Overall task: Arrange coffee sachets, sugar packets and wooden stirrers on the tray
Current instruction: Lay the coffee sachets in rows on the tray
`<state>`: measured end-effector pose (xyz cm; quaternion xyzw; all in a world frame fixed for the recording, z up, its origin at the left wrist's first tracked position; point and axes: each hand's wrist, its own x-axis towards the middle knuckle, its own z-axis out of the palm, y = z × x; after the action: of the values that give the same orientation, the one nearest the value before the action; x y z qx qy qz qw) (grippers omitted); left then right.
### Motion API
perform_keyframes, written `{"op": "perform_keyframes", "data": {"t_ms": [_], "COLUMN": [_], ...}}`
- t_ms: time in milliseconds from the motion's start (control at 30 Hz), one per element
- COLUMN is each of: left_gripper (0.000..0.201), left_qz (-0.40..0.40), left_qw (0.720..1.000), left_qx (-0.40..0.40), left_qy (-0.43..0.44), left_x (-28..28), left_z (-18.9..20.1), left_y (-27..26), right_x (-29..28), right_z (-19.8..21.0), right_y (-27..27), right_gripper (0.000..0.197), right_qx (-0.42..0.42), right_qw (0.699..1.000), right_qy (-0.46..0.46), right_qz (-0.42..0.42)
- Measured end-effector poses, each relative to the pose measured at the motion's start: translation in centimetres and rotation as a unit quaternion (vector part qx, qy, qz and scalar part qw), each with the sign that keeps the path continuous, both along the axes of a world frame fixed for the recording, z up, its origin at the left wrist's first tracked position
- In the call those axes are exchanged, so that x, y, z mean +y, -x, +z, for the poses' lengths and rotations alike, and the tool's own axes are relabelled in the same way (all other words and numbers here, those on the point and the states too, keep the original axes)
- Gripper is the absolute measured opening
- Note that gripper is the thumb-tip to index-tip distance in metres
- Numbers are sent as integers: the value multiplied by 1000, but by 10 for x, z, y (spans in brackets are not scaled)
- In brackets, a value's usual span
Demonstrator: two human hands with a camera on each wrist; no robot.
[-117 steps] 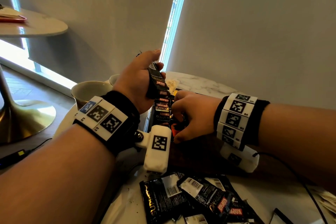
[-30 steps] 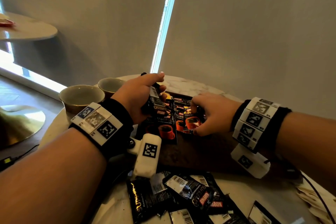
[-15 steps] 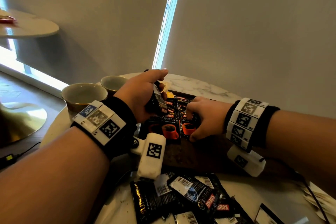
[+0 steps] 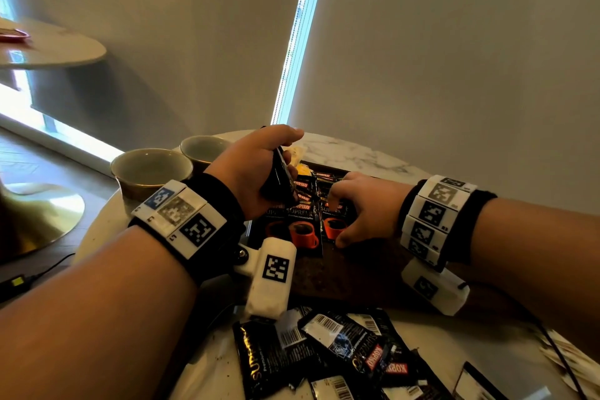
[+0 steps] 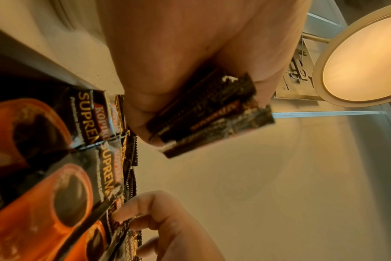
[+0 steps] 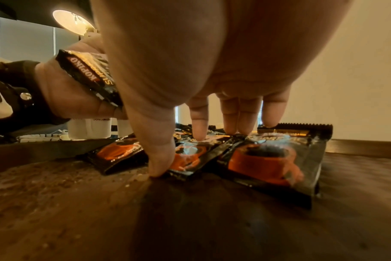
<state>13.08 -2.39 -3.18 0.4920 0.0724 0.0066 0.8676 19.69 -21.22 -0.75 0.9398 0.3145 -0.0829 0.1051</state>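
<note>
From the head camera, the left hand (image 4: 250,172) is raised over the far left corner of the dark wooden tray (image 4: 350,276), fingers curled round a small stack of black coffee sachets (image 4: 280,180) held on edge. The right hand (image 4: 360,204) reaches down onto the overlapping sachets on the tray (image 4: 303,230), which lie face up with orange cups showing; its fingers are spread and bent, tips on the packets. A loose heap of sachets (image 4: 341,354) lies on the marble surface (image 4: 214,367) near the tray's close edge, mostly face down with barcodes up. Two empty cups (image 4: 151,169) stand on the surface to the left of the tray. Pale paper-wrapped pieces at the far right edge may be stirrers or sugar packets; they are too cropped to tell.

The left wrist camera shows the left hand's fingers (image 5: 190,70) closed on the stack of sachets (image 5: 210,113), serrated ends sticking out past them. Below, the right hand's fingertips (image 5: 132,210) touch the row of sachets.

The right wrist camera shows the right thumb (image 6: 159,159) planted at the near edge of a middle sachet (image 6: 190,159) and the other fingers (image 6: 199,123) pressing on its far part, with packets overlapping on either side of it on the tray floor (image 6: 190,220).
</note>
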Motion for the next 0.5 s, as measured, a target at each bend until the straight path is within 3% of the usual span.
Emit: {"op": "perform_keyframes", "data": {"t_ms": [167,333,500], "left_gripper": [14,40,41], "left_qz": [-30,-27,-8], "left_qw": [999,999,999], "left_qx": [-7,-19,-19], "left_qy": [16,34,25], "left_x": [-3,-3,-5], "left_z": [4,2,1], "left_y": [7,6,3], "right_x": [-2,-8,-14], "right_z": [3,9,16], "right_y": [0,3,3], "right_gripper": [68,61,54], "right_qx": [3,7,-15], "right_qw": [1000,999,996], "right_qy": [-6,-35,-85], "right_qz": [1,-10,-5]}}
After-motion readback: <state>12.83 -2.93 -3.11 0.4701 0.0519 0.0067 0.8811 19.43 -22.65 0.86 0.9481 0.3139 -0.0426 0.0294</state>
